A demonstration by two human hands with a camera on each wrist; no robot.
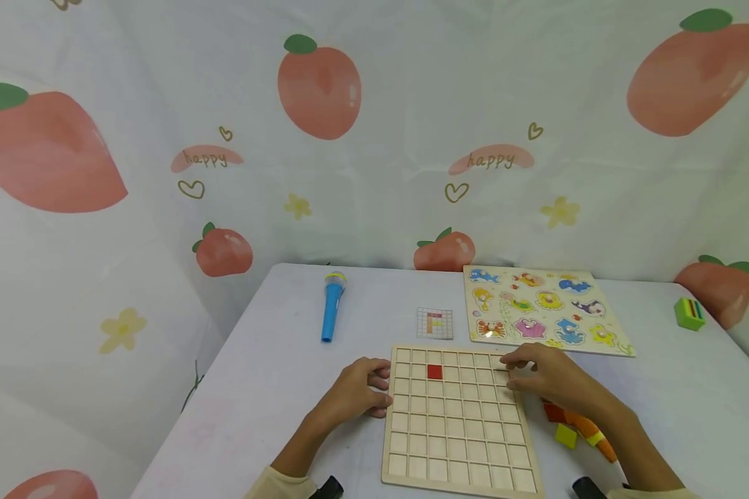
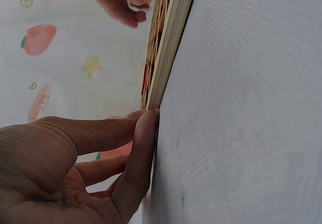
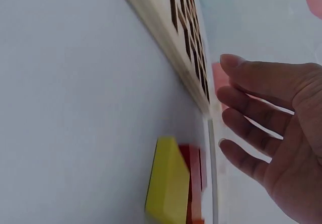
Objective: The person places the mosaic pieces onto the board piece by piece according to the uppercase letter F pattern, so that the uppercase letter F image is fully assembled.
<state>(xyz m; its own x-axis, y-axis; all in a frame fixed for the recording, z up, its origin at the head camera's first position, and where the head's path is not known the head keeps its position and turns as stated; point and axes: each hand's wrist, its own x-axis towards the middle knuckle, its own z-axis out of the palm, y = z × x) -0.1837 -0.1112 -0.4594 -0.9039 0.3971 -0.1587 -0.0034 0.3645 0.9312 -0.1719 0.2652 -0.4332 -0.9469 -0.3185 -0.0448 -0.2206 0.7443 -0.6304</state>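
Grid board [image 1: 455,428] lies right of the left hand [image 1: 354,390], touching it.

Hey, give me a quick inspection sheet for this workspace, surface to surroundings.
Surface: pale tabletop, things spread over it.
Job's things: grid board, one red tile set in it; yellow block and orange pieces to its right; gridded card beyond.
Clutter: blue microphone, picture puzzle, striped green block.
Hands: left hand touches board's left edge; right hand hovers by its far right corner, holding nothing.
Cables: thin dark line, possibly a cord, beside the tabletop's left edge.
Surroundings: white backdrop printed with fruit, hearts and flowers.
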